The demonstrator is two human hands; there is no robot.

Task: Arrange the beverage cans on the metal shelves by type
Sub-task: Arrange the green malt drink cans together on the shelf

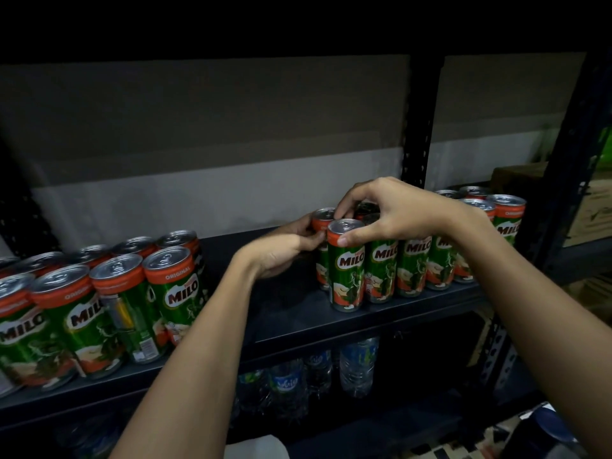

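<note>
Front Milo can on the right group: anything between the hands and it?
Nothing visible. The right hand already grips the front Milo can at its top rim, thumb on the orange band. The left hand holds the can behind it.

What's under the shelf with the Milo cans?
Under the shelf stand clear water bottles with blue labels. How many there are, and what lies behind them, is lost in the dark.

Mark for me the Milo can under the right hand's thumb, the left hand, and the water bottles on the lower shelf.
Front Milo can (pixel 347 276): head view, on its green label.
Left hand (pixel 281 253): head view, back of the hand.
Water bottles (pixel 357 366): head view, on the body of the clearest bottle.
</note>
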